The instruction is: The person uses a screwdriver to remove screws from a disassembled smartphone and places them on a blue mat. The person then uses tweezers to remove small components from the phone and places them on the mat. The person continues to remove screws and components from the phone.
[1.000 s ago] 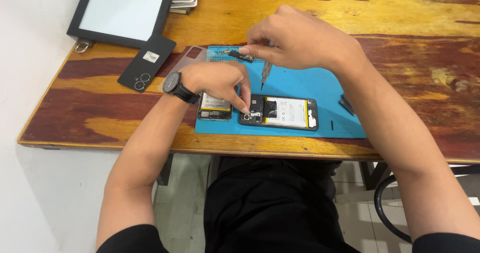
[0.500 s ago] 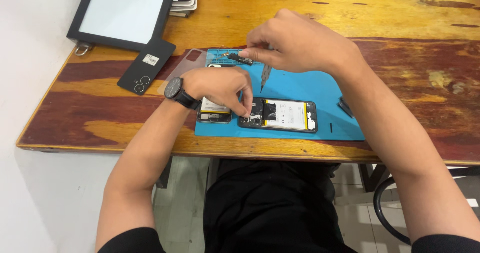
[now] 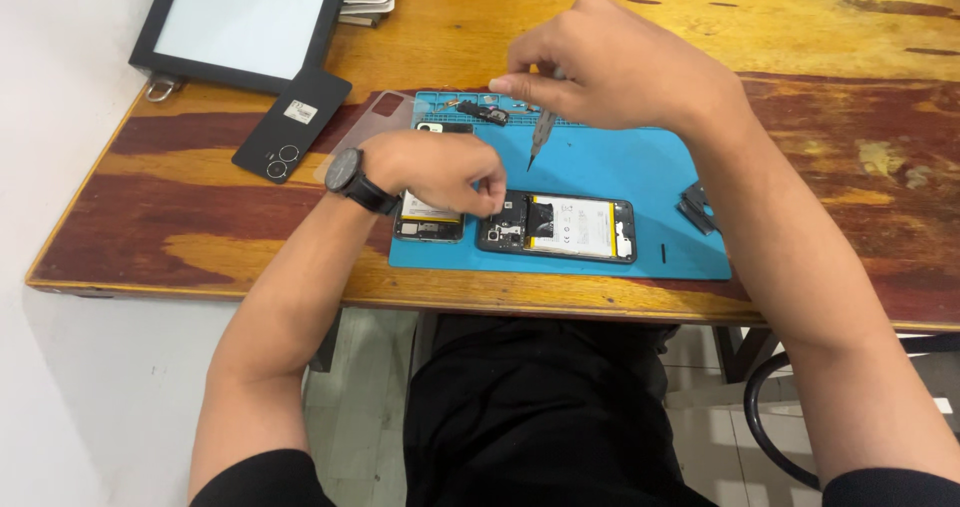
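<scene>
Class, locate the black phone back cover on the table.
The black back cover lies left of the blue mat, just below the tablet.

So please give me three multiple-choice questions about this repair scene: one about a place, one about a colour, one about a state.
1. Where does the opened phone lie?
A. on the blue mat
B. on the floor
C. on the tablet

2. What colour is the wristwatch?
A. white
B. black
C. red

3. What does the right hand hold?
A. nothing
B. a cup
C. a thin screwdriver

Answers: 1 A, the phone rests on the mat; 2 B, watch and strap are dark; 3 C, its tip points down above the mat.
</scene>
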